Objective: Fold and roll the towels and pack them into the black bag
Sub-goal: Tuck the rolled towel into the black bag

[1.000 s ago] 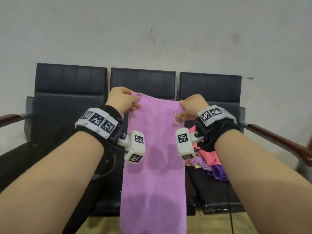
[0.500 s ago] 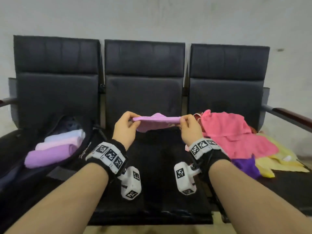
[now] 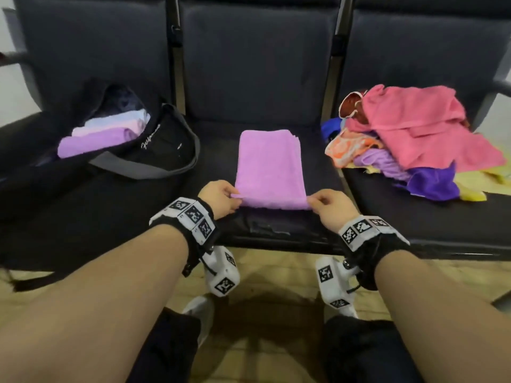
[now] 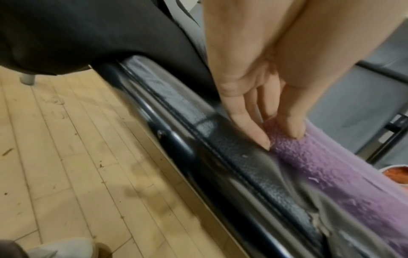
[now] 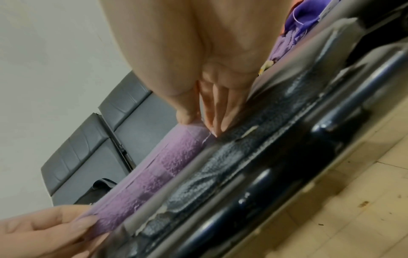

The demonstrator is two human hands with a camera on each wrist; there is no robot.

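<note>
A folded lilac towel lies flat on the middle black seat. My left hand pinches its near left corner, thumb on top of the towel and fingers underneath. My right hand pinches the near right corner of the same towel between thumb and fingers. The near edge looks slightly curled up. The black bag stands unzipped on the left seat with three rolled towels inside, lilac, pale pink and white.
A heap of loose towels, pink, orange, purple and yellow, covers the right seat. The seat's metal front rail runs just below my hands. Wooden floor and my shoes lie beneath.
The towel, first hanging full length, then held folded in the air, now lies on the middle seat. Both hands came down and now hold its near corners.
</note>
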